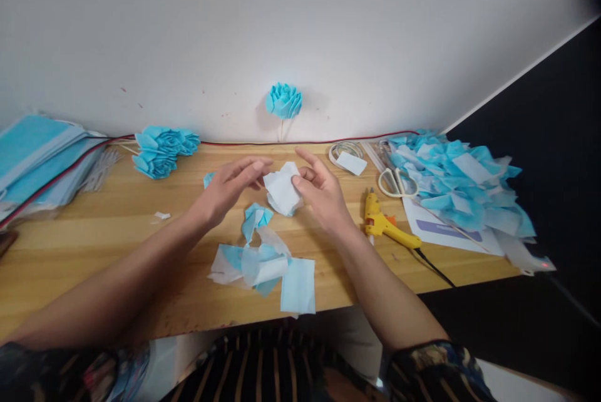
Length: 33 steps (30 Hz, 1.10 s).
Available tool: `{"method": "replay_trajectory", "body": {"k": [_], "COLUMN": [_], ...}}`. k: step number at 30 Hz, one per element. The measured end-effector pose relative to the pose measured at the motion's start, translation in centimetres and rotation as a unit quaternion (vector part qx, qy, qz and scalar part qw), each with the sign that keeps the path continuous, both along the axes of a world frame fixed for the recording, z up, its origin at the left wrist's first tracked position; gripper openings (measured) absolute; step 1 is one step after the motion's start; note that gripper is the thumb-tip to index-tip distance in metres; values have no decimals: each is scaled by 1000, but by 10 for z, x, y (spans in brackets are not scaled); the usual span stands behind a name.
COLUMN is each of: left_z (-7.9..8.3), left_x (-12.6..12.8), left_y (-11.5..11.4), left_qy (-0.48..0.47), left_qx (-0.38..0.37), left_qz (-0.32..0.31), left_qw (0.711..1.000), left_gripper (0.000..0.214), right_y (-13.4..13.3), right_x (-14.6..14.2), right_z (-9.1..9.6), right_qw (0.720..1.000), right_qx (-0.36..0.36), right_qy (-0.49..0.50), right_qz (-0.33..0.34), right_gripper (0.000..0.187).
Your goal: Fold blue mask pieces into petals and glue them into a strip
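Observation:
A white piece of thin cloth-like material with an uneven edge is pinched between the thumb and fingers of my right hand, its index finger pointing up. My left hand is at the other side of the piece, fingers stretched towards it and thumb raised; whether a fingertip touches it I cannot tell. Below lies a folded blue petal-like piece. Nearer me is a loose pile of blue and white pieces, with a pale blue rectangle at its right. Part of a small blue piece shows behind my left wrist.
Blue flowers lie at left; another flower stands against the wall. Face masks are stacked far left. A yellow glue gun, scissors, a cable coil and a heap of blue pieces occupy the right.

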<state>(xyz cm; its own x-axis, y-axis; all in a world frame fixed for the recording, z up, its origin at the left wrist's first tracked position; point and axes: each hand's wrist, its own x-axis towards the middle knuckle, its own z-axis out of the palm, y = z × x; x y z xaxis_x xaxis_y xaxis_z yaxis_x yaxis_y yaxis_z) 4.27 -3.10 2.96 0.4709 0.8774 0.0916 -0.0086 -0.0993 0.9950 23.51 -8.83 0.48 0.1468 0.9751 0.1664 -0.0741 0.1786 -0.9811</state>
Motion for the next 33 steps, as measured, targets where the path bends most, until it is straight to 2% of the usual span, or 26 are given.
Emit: {"method": "replay_trajectory", "body": {"k": [4, 8, 10, 14, 17, 20, 23, 25, 27, 29, 33], "left_z": [14, 13, 8, -1, -3, -4, -7, -9, -11, -14, -24], "left_x": [-4, -4, -2, 3, 3, 3, 2, 3, 2, 2, -2], "left_y": [-4, -4, -3, -3, -2, 0, 1, 2, 2, 3, 9], "left_qy": [46, 45, 54, 62, 43, 40, 68, 85, 110, 147, 216], "left_qx": [25, 24, 3, -23, 7, 24, 24, 31, 55, 100, 246], "left_qz": [-64, -92, -86, -20, 20, 27, 24, 22, 15, 3, -37], "left_qw": [997, 994, 995, 998, 999, 999, 997, 996, 992, 984, 944], "left_gripper": [72, 82, 74, 36, 33, 37, 38, 35, 30, 26, 21], "right_y": [-1, -1, -1, -1, 2, 8, 14, 16, 17, 17, 14], "right_x": [-3, -4, -4, -4, 2, 22, 50, 66, 74, 75, 66], "right_z": [-3, -4, -4, -1, 1, 1, 0, -3, -6, -8, -4], "right_qw": [1000, 1000, 1000, 999, 998, 990, 969, 943, 908, 887, 906], "right_qx": [7, 17, 13, 14, 28, 42, 18, -25, -50, -32, 71], "right_qy": [-11, -18, -14, -6, -9, -48, -137, -242, -355, -416, -354], "right_qz": [23, -4, -16, -28, -53, -126, -206, -226, -215, -199, -220], "right_gripper": [59, 55, 53, 49, 47, 47, 49, 52, 55, 57, 43]}}
